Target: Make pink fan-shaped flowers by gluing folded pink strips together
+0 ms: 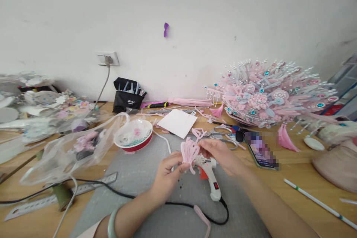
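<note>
Both my hands work over a grey cutting mat (pixel 134 189). My left hand (pixel 167 173) pinches the lower part of a pink looped pipe-cleaner flower (pixel 189 152). My right hand (pixel 220 156) has its fingers closed on the flower's upper right side. Just below the flower lies a white glue gun (pixel 210 178) with an orange trigger, and its black cord (pixel 192 214) curls across the mat. A pale green bangle (pixel 112 224) sits on my left wrist.
A red-rimmed bowl (pixel 134 137) of beads, a clear plastic bag (pixel 69 148), a metal ruler (pixel 55 195), white card (pixel 177 122), scissors (pixel 220 134), a phone (pixel 262 150) and a large pink beaded headdress (pixel 267 96) surround the mat. A black pouch (pixel 126 98) stands by the wall.
</note>
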A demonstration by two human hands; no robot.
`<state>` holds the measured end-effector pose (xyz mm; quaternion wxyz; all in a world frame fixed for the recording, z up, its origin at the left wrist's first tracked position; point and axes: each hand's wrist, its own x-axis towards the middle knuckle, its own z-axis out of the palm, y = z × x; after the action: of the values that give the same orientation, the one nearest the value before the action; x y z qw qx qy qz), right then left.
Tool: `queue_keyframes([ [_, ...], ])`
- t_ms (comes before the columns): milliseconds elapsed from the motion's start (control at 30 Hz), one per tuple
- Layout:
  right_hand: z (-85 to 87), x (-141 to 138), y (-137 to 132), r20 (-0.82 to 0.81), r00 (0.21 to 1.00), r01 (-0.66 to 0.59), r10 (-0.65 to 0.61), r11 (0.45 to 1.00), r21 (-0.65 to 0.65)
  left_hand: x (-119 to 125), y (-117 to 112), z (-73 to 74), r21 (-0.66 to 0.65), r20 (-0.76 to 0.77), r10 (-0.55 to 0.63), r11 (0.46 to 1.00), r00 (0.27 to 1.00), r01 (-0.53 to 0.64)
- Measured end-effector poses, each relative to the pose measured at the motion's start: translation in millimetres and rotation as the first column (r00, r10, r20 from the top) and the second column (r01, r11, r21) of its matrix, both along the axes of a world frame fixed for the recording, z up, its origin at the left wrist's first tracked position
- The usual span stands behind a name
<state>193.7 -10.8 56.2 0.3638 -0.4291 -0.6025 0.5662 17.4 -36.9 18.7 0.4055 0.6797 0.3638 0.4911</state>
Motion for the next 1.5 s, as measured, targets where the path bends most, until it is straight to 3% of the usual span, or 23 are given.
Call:
queue_keyframes([
  [133,0.2,-5.9,-8.1,0.025,0.987,-0.161,0.159,0.985,0.070,-1.4,1.0,-2.2,0.013,0.013,0.054,0.998,0.998,-0.054],
  [300,-10.0,-16.9,-11.5,0.003,0.999,-0.041,0.041,0.972,0.231,-0.9,2.3,-3.7,0.054,-0.009,0.081,0.995,0.997,-0.081],
  [467,-16.5,-22.2,-10.4,-0.024,0.998,0.070,-0.066,0.955,0.288,-1.9,5.0,-6.7,0.089,-0.070,0.113,0.990,0.991,-0.107],
  [733,-15.3,-24.5,-9.5,-0.014,0.992,0.125,-0.125,0.961,0.249,-2.8,5.1,-7.2,0.141,-0.123,0.077,0.988,0.989,-0.059],
  [967,-15.6,-24.7,-11.9,-0.016,0.994,0.106,-0.105,0.966,0.234,-1.7,4.6,-3.1,0.134,-0.111,0.090,0.988,0.990,-0.075],
  [1233,-13.8,-22.7,-12.3,0.006,0.999,0.048,-0.051,0.968,0.247,-1.2,3.6,1.7,0.231,-0.144,0.133,0.968,0.981,-0.097],
  [1400,0.6,-17.7,-16.0,0.175,0.983,-0.004,-0.048,0.958,0.285,-1.7,4.4,2.5,0.273,-0.170,0.177,0.954,0.969,-0.126],
  [1500,6.7,-5.5,-19.2,0.440,0.882,0.008,-0.168,0.940,0.342,-4.7,7.3,1.7,0.285,-0.158,0.242,0.939,0.957,-0.191],
])
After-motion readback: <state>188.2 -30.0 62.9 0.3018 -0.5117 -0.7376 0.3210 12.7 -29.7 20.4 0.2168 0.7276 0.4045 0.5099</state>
